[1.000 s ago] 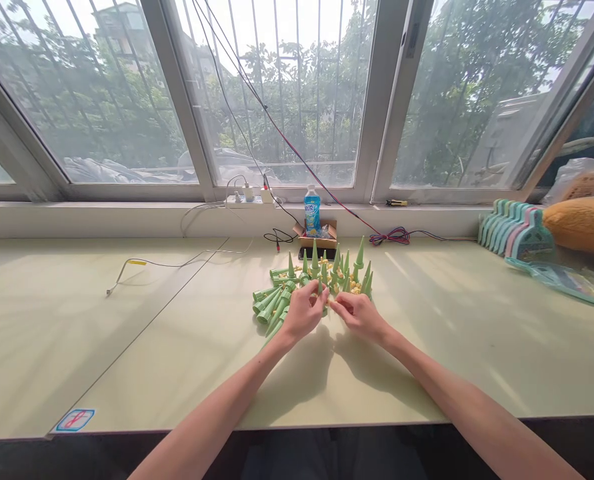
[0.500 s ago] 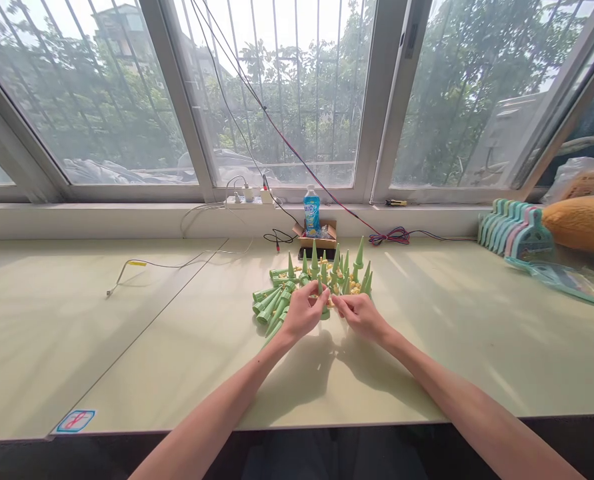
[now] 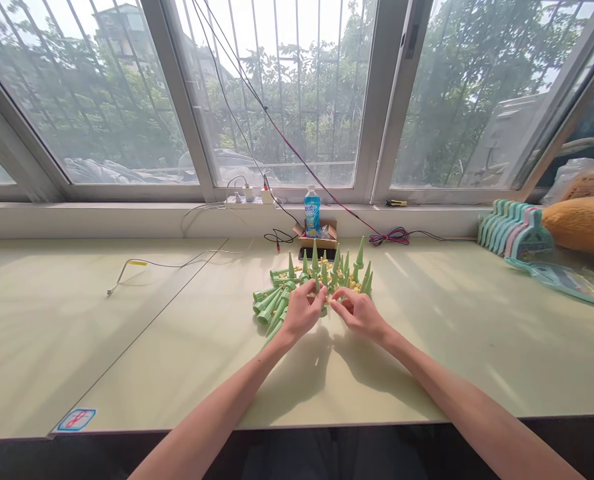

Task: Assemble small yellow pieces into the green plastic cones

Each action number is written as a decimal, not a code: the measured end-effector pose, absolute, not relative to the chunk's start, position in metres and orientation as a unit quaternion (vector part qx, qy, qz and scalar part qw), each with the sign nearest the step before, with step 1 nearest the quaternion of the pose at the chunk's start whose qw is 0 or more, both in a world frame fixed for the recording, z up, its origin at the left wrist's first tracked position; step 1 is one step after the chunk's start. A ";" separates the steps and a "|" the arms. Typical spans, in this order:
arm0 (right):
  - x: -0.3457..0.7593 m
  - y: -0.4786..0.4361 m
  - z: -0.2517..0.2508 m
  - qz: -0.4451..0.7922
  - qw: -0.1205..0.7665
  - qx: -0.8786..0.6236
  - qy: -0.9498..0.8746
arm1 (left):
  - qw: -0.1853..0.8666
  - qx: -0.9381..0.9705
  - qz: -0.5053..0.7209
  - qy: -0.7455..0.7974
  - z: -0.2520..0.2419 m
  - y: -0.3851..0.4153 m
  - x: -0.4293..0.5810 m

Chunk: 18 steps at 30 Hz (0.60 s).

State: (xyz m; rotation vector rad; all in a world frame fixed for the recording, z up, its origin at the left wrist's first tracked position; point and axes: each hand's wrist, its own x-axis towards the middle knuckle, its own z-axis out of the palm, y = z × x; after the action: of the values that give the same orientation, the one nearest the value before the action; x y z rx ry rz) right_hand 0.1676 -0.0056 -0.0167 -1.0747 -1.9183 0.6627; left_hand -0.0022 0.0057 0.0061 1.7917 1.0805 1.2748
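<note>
My left hand (image 3: 304, 308) is closed around a green plastic watering spike (image 3: 317, 284), whose pointed tip stands up between the fingers. Just to its right, my right hand (image 3: 359, 312) pinches a small yellow piece (image 3: 331, 301) at the spike's side. The fingers hide most of that piece, so whether it sits in the spike I cannot tell. Behind my hands several green spikes (image 3: 359, 253) stand tip up among loose yellow pieces (image 3: 355, 288). More green spikes (image 3: 271, 303) lie on their sides to the left of my left hand.
A blue bottle (image 3: 312, 212) stands in a small cardboard box (image 3: 327, 243) with a dark phone (image 3: 331, 254) before it. Coiled cable (image 3: 397, 235) lies by the sill. At right are pastel dustpan-like plastic pieces (image 3: 519, 230) and an orange gourd-like object (image 3: 579, 225). A loose wire (image 3: 151, 264) crosses the left table.
The spike in my left hand has shifted slightly left and tilted a little. My right hand's fingers have moved slightly, still close beside it. The spikes on the table have not moved.
</note>
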 end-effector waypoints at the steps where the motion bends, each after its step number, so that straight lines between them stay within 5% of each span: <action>1: 0.168 -0.006 -0.017 0.259 0.408 -0.423 -0.767 | 0.337 0.689 0.487 0.417 0.006 0.006 -0.002; 18: 0.166 -0.004 -0.017 0.248 0.403 -0.434 -0.767 | 0.345 0.699 0.475 0.408 0.007 0.004 -0.002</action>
State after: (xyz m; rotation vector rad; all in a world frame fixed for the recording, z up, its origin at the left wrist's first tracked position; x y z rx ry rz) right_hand 0.1664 -0.0043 -0.0168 -1.0961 -1.9362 0.6259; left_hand -0.0024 0.0038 0.0070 1.8159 1.0602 1.2323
